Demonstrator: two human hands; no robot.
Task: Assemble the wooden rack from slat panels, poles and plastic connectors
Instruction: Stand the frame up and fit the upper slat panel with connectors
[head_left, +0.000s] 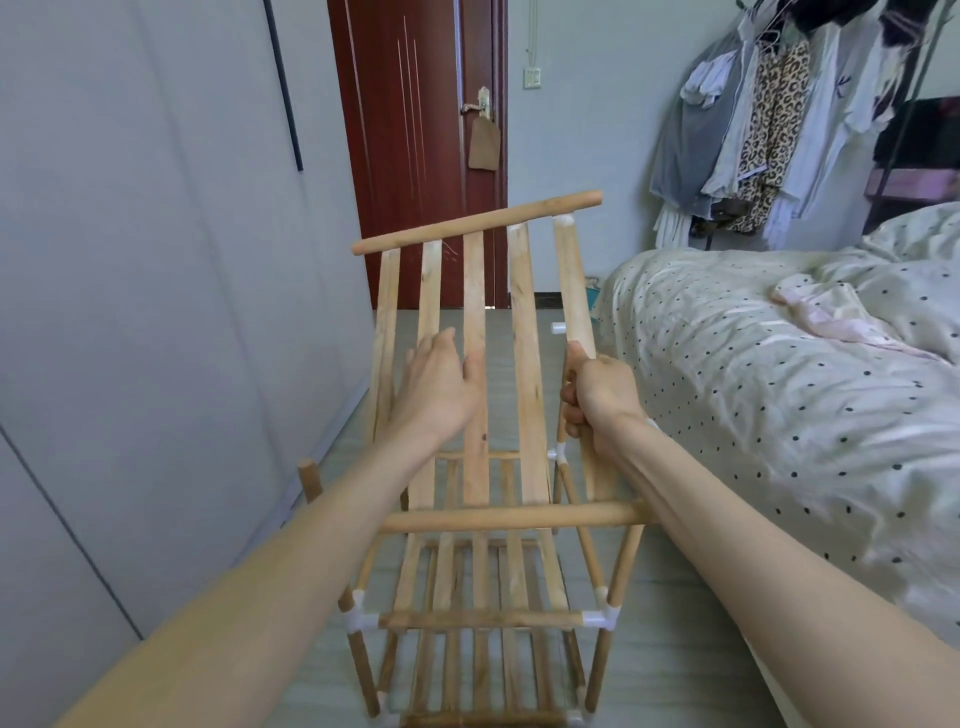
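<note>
Slat panel: left hand flat on slats, right hand grips edge slat.

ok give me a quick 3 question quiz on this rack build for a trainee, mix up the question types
1. True or false: the right hand grips the outermost slat of the raised slat panel.
2. Multiple choice: the left hand is A) curled round a pole, B) lying with fingers straight on the panel's slats, C) holding a plastic connector.
3. Short answer: what stands below the raised panel?

Key
1. True.
2. B.
3. The partly built rack frame, its poles joined by white plastic connectors, beside the bed.
</note>
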